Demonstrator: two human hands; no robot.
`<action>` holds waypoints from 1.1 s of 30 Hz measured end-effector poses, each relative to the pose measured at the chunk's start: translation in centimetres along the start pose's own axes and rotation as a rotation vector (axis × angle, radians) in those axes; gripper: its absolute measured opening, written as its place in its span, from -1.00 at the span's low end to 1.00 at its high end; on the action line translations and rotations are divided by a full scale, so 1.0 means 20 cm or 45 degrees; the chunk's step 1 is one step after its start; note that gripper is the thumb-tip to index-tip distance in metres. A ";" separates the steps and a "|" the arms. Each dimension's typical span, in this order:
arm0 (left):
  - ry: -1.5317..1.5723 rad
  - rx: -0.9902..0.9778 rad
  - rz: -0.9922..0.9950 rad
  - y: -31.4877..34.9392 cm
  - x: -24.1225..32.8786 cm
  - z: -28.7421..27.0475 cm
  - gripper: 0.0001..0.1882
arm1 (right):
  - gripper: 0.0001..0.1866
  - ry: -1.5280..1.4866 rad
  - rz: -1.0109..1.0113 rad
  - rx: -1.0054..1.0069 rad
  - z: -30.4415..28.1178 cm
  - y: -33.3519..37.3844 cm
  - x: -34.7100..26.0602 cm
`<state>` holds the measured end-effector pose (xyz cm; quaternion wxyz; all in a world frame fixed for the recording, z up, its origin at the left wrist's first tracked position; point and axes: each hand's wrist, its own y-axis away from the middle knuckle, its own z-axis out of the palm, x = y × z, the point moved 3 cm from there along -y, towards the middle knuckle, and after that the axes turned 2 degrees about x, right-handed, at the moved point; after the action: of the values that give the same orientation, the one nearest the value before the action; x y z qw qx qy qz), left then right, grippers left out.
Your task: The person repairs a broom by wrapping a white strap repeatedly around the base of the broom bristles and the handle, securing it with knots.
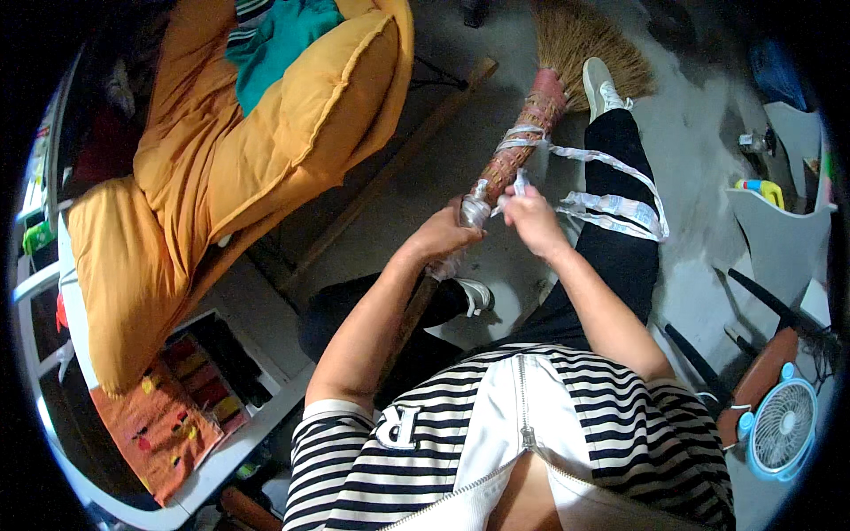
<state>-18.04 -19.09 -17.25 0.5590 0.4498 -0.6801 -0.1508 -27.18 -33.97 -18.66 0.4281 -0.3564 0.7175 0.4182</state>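
Observation:
A straw broom [580, 40] slants away from me, its bristles fanned on the floor at the far end. Pinkish, net-like wrapping covers its neck [524, 124]. Below that, clear plastic [475, 211] is wound round the handle, where my left hand [445, 234] is closed on it. My right hand [534, 219] pinches a whitish printed strip [624, 208] close to the neck. The strip circles the neck higher up and hangs in a long loop over my right leg. My right fingers are slightly blurred, and which part of the strip they grip is partly hidden.
Left stands a chair or lounger with an orange cushion [266, 168] and teal cloth [279, 53]. A wooden pole [381, 186] lies beside it. At right are a light blue fan [781, 423], a grey bin [775, 230] and a yellow bottle [763, 191]. My shoe [602, 87] touches the bristles.

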 end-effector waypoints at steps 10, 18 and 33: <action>-0.846 0.798 -0.181 0.01 0.14 0.15 -0.57 | -0.62 -1.575 0.367 0.069 0.11 -0.03 0.00; -0.923 0.783 -0.151 -0.04 0.10 0.18 -0.53 | -0.67 -1.485 0.548 0.264 0.05 0.13 -0.04; -0.569 0.692 0.134 -0.02 0.10 0.09 -0.65 | -0.66 -0.755 0.203 -0.224 -0.47 0.10 -0.54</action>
<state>-19.46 -21.44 -16.94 0.2632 0.5023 -0.8231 -0.0299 -27.86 -39.97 -5.50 0.5519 -0.1974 0.5481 0.5966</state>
